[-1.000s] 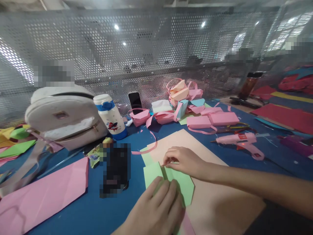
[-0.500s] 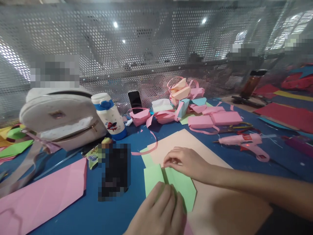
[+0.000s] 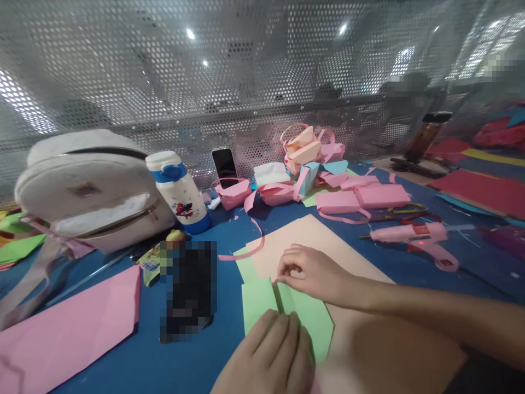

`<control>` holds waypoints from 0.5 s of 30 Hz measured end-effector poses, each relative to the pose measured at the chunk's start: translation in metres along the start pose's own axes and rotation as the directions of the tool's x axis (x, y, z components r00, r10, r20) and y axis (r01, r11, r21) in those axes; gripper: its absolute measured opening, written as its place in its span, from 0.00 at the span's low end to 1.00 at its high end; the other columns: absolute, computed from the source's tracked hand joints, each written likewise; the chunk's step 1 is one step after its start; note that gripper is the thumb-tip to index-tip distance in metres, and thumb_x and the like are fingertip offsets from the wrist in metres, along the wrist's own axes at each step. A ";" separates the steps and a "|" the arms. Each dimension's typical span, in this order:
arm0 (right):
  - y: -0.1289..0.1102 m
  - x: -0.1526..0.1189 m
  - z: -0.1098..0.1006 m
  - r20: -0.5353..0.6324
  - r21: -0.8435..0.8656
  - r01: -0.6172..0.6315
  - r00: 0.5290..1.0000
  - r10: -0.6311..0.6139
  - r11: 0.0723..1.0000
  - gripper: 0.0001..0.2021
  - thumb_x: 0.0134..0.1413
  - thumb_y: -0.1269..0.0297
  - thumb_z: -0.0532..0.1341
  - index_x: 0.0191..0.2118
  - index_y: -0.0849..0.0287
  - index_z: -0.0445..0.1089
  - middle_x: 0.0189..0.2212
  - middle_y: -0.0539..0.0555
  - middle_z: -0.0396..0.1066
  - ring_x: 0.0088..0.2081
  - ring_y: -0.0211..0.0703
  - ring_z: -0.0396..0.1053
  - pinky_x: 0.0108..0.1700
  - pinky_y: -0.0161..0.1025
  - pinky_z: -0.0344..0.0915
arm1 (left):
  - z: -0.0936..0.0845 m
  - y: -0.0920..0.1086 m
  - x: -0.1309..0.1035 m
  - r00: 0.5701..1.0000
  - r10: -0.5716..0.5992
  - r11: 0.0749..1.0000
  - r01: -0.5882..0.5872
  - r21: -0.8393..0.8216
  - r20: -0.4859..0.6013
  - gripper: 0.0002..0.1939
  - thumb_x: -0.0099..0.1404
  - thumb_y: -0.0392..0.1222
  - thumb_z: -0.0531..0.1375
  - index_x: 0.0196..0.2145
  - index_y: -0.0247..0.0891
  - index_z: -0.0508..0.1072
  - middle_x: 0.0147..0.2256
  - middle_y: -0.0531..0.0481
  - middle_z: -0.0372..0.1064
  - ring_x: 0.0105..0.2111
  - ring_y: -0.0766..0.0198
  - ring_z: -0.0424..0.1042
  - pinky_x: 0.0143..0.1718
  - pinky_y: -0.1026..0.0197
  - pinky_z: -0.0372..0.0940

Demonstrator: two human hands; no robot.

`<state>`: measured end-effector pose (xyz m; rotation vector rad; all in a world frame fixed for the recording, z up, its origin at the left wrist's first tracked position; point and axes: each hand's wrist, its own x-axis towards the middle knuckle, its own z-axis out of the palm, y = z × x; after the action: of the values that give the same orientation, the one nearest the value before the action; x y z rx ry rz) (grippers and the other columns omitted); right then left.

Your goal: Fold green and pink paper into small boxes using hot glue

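Note:
A sheet of light green paper lies folded in front of me, with a raised fold running down its middle. My right hand comes in from the right, its thumb and fingertips closed in a pinch at the far end of that fold. Nearer to me, my left hand is closed over the near part of the same paper, fingers together and bent down; its fingertips are hidden. Under the green paper lies a large peach paper sheet.
A pink glue gun lies at the right. Folded pink paper boxes and paper strips sit behind. A water bottle, a pale backpack, a phone and pink paper are around the left side.
The camera view has shifted a little. Both hands keep about the same hold on the green paper, with only slight movement.

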<state>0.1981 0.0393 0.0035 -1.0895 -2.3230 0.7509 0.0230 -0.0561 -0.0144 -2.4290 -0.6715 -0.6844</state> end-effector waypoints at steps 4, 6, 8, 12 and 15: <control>-0.001 -0.003 0.000 -0.020 -0.016 0.006 1.000 -0.006 1.000 0.06 0.55 0.72 0.68 0.29 0.59 0.73 0.27 0.47 0.72 0.35 0.39 0.66 0.35 0.35 0.58 | -0.001 0.000 -0.002 1.000 -0.009 1.000 0.009 -0.009 0.003 0.13 0.73 0.33 0.51 0.41 0.32 0.77 0.38 0.48 0.80 0.36 0.59 0.77 0.47 0.54 0.65; -0.001 -0.004 0.000 -0.031 -0.047 0.057 0.998 -0.059 0.997 0.06 0.55 0.73 0.67 0.29 0.59 0.72 0.27 0.47 0.72 0.35 0.39 0.66 0.35 0.35 0.58 | -0.001 0.000 -0.002 1.000 -0.014 1.000 0.014 -0.014 -0.005 0.14 0.73 0.33 0.51 0.41 0.33 0.77 0.38 0.48 0.80 0.36 0.59 0.77 0.47 0.54 0.65; 0.001 -0.006 0.000 -0.039 -0.113 0.149 0.987 -0.155 0.982 0.06 0.56 0.73 0.66 0.29 0.59 0.71 0.29 0.48 0.73 0.36 0.40 0.65 0.36 0.35 0.58 | 0.000 0.000 -0.002 1.000 -0.014 1.000 0.014 -0.018 -0.004 0.15 0.73 0.32 0.50 0.41 0.33 0.77 0.38 0.49 0.80 0.36 0.59 0.77 0.47 0.54 0.65; 0.005 -0.008 0.002 -0.044 -0.286 0.336 0.931 -0.362 0.898 0.07 0.60 0.73 0.61 0.30 0.61 0.71 0.30 0.50 0.73 0.35 0.41 0.63 0.35 0.37 0.57 | 0.001 -0.002 -0.002 1.000 -0.009 1.000 0.009 -0.019 0.002 0.16 0.73 0.31 0.49 0.41 0.33 0.77 0.38 0.48 0.80 0.37 0.59 0.76 0.47 0.54 0.64; 0.008 -0.009 0.005 -0.051 -0.423 0.398 0.886 -0.460 0.814 0.10 0.63 0.71 0.58 0.30 0.61 0.71 0.29 0.52 0.71 0.33 0.42 0.61 0.33 0.39 0.55 | 0.001 -0.002 -0.002 1.000 0.001 1.000 -0.001 -0.020 0.008 0.15 0.73 0.31 0.49 0.41 0.33 0.77 0.38 0.47 0.80 0.37 0.59 0.76 0.47 0.54 0.64</control>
<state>0.2044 0.0343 -0.0070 -0.6850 -2.5139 0.0097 0.0203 -0.0547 -0.0155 -2.4510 -0.6696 -0.6846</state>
